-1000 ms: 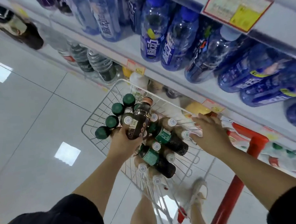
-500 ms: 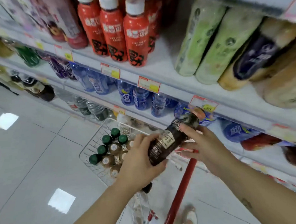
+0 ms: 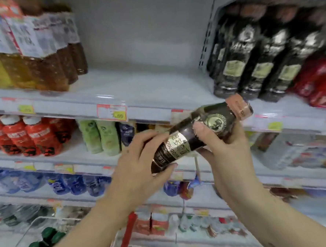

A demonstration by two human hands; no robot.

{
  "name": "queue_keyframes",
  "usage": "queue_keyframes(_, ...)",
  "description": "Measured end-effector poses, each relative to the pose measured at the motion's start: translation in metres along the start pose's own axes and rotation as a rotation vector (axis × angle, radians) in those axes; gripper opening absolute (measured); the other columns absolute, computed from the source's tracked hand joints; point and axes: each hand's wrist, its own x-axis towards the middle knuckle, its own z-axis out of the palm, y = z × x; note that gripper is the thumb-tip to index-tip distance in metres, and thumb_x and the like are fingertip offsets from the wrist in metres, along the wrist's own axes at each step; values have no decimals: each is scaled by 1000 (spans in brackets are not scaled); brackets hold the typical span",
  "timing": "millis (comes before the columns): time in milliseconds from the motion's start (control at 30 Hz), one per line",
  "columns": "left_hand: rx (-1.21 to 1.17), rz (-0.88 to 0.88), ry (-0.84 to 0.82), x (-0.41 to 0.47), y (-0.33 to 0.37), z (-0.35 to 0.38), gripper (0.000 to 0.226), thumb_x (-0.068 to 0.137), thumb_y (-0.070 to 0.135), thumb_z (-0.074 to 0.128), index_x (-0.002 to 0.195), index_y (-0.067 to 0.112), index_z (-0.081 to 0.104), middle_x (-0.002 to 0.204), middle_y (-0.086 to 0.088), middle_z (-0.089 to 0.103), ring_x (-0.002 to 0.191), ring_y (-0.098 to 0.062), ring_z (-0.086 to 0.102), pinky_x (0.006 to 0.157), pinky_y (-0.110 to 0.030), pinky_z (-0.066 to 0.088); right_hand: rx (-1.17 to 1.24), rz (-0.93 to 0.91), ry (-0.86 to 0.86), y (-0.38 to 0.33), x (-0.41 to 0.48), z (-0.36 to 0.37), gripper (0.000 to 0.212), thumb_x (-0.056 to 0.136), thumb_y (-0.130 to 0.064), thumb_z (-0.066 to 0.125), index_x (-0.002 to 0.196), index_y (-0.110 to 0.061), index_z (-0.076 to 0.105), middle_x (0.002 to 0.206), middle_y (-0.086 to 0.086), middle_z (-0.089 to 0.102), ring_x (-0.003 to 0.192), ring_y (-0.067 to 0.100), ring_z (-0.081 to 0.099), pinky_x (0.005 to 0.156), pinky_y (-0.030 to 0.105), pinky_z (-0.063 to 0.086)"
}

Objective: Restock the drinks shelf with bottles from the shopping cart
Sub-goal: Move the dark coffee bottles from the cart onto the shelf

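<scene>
Two hands hold one dark bottle [image 3: 193, 138] between them, tilted with its pinkish cap [image 3: 238, 107] pointing up and to the right. The left hand [image 3: 139, 163] curls round the bottle's lower end, fingers over the label and thumb beneath. The right hand [image 3: 223, 150] grips the upper body, thumb laid across the front beside a round emblem. Above and just right of the right hand, a row of matching dark bottles [image 3: 253, 60] stands on the shelf [image 3: 136, 83], and a bare stretch of that shelf lies above the left hand. Below the left forearm, the wire shopping cart [image 3: 33, 220] shows green-capped bottles [image 3: 48, 233], blurred.
</scene>
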Motion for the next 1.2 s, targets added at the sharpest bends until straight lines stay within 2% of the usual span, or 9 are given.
queue_keyframes(167,-174,159,-41,80,56,34,54,80,40,61,126,18,45,123,6,39,113,-8,45,97,-20,37,-1,-290,121,-60,14,-63,39,73,-21,75,106,-25,56,100,-7,68,99,14,65,84,32,50)
queue_keyframes(300,-302,-20,-64,130,78,55,47,87,41,52,131,23,46,122,20,32,113,11,35,96,-4,24,-158,-552,267,-93,25,-102,50,75,-12,74,115,-30,50,105,-12,65,99,5,62,87,19,49)
queue_keyframes(400,-277,-206,-118,158,76,77,59,89,32,56,142,26,29,140,7,29,123,-11,40,102,-20,28,-269,-661,355,-102,43,-129,54,75,-12,75,115,-35,47,110,-9,61,103,9,60,92,24,48)
queue_keyframes(467,-273,-299,-214,171,76,90,74,89,31,58,147,28,12,151,4,17,131,-26,35,109,-30,27,-349,-666,397,-102,57,-145,55,76,-16,75,122,-27,47,111,-9,60,105,10,59,95,29,47)
queue_keyframes(567,-274,-332,-325,181,80,105,85,89,34,58,148,31,-3,158,2,-1,143,-21,14,110,-31,21,-429,-659,419,-100,79,-163,58,76,-15,75,127,-14,46,110,-6,60,103,9,58,96,32,48)
queue_keyframes(700,-290,-333,-355,178,86,118,85,89,35,57,147,38,-5,157,8,-11,144,-19,12,110,-34,24,-561,-638,401,-95,110,-178,62,75,-18,76,129,-14,46,118,2,58,110,16,55,100,39,45)
queue_keyframes(933,-222,-325,-330,175,86,125,83,88,36,58,146,39,-1,155,10,-13,144,-24,8,113,-38,21,-753,-621,383,-96,154,-180,66,78,-23,73,136,-24,41,122,-6,49,113,5,43,93,4,29)
queue_keyframes(1067,-183,-340,-345,176,87,126,82,88,37,57,146,40,-2,155,7,-16,144,-23,7,112,-36,21,-857,-509,413,-97,177,-180,75,84,-29,67,146,-18,26,144,2,42,132,19,39,100,31,36)
queue_keyframes(1200,-150,-335,-362,174,87,126,80,89,39,56,146,39,-1,154,7,-20,142,-25,8,111,-34,24,-991,-487,437,-95,187,-181,79,86,-25,65,148,-13,17,144,11,39,133,28,35,102,38,36)
